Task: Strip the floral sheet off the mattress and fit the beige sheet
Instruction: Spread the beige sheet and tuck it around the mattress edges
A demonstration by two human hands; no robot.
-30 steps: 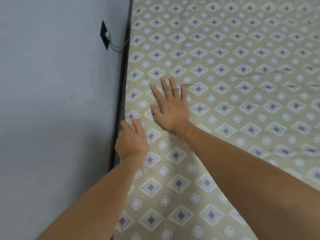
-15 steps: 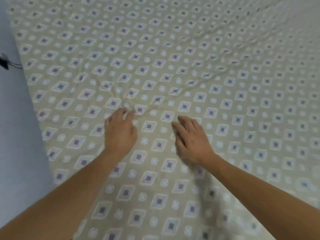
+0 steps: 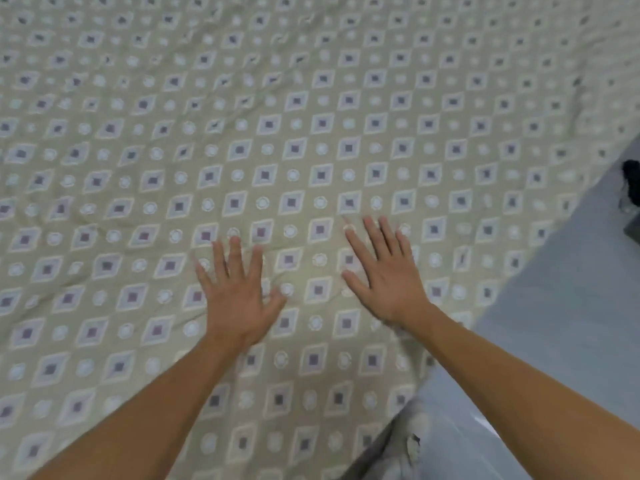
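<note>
A beige sheet [image 3: 311,133] printed with purple diamonds and white circles covers the mattress and fills most of the view. It lies mostly flat, with shallow creases at the left and top. My left hand [image 3: 239,292] rests palm down on it, fingers straight and spread. My right hand [image 3: 384,275] lies flat on the sheet a short way to the right, fingers also straight. Neither hand holds any cloth. No floral sheet is in view.
The sheet's edge runs diagonally at the lower right, with grey floor [image 3: 571,323] beyond it. A dark object [image 3: 632,188] sits on the floor at the right edge. Pale grey cloth with a small tear [image 3: 415,441], on my leg, shows at the bottom.
The view has swung right, away from the wall and its socket. Both hands slid right across the sheet; my left hand, curled at the mattress edge before, now lies flat with fingers spread.
</note>
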